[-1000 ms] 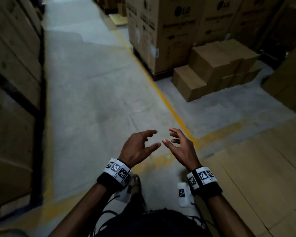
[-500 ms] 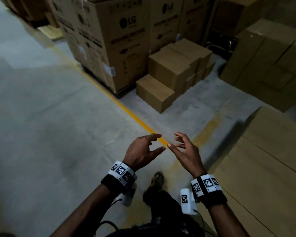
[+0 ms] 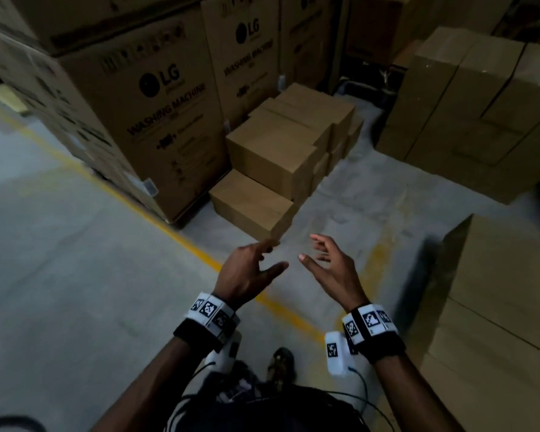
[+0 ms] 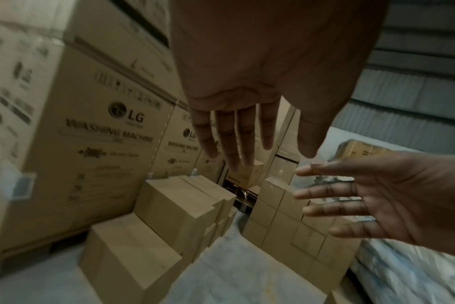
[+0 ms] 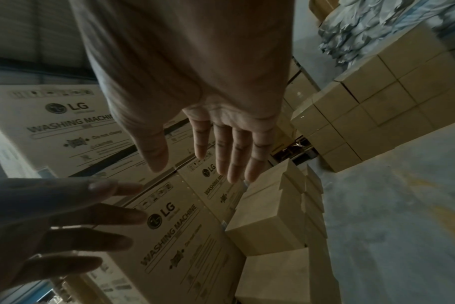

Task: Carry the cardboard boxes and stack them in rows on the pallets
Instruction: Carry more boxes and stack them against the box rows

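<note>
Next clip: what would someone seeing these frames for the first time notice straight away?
Two empty hands, left hand and right hand, reach forward with fingers spread over the concrete floor. Just ahead sits a stepped pile of plain cardboard boxes, tucked against tall washing machine cartons on the left. A yellow floor line runs diagonally under the hands.
</note>
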{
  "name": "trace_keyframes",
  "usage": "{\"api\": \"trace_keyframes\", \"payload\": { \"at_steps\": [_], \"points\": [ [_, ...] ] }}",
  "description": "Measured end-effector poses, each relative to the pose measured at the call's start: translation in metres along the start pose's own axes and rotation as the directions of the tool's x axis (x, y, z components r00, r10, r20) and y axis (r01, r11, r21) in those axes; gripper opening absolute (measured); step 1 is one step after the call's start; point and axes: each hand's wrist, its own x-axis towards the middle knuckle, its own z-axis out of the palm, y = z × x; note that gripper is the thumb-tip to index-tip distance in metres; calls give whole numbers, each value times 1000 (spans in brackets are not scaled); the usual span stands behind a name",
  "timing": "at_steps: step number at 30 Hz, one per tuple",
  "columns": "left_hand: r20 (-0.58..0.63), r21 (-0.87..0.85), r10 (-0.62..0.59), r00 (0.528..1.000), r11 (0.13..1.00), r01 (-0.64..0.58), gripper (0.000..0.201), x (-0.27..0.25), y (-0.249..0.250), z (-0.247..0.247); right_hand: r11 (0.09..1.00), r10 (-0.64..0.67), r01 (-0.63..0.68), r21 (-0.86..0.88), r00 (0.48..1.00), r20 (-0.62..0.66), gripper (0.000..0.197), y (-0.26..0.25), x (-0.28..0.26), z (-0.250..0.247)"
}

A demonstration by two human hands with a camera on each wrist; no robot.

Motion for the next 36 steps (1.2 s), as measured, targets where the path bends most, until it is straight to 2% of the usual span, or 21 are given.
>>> {"api": "trace_keyframes", "payload": {
  "at_steps": [4,8,11,13,17,21,26,29,31,33,36],
  "points": [
    [13,-80,-13,1000,997,14,62,97,0,1,999,30,-30,13,999,-42,54,-11,82,-30],
    [56,-178,-49,997,982,58,59,204,-8,7,998,64,-61,29,989,-133,53,-1,168,-60],
    [72,-206,-52,996,976,66,68,279,-20,13,998,68,-65,24,984,-162,52,6,234,-78],
    [73,-204,-66,995,976,80,76,348,-28,19,998,67,-67,4,981,-183,53,8,296,-94],
    [65,-231,-81,995,968,94,71,470,-28,25,997,60,-68,-37,983,-175,51,-8,407,-130],
    [83,-274,-72,994,957,92,57,581,-15,28,993,12,-28,-113,990,-144,51,-29,518,-168],
    [126,-182,-92,988,977,114,69,670,-22,45,990,55,-71,-125,991,-123,51,-23,615,-199],
    [158,-194,-207,965,952,236,70,711,-37,46,980,115,-115,-163,993,-6,54,-6,674,-204],
    [168,-241,-345,923,894,378,69,732,-50,48,968,165,-140,-209,980,112,59,4,717,-202],
    [175,-228,-454,874,844,485,69,754,-61,53,955,205,-141,-262,951,232,63,13,763,-199],
    [167,-220,-562,810,779,586,70,784,-71,62,955,170,-46,-292,894,414,61,19,828,-198]
  ]
}}
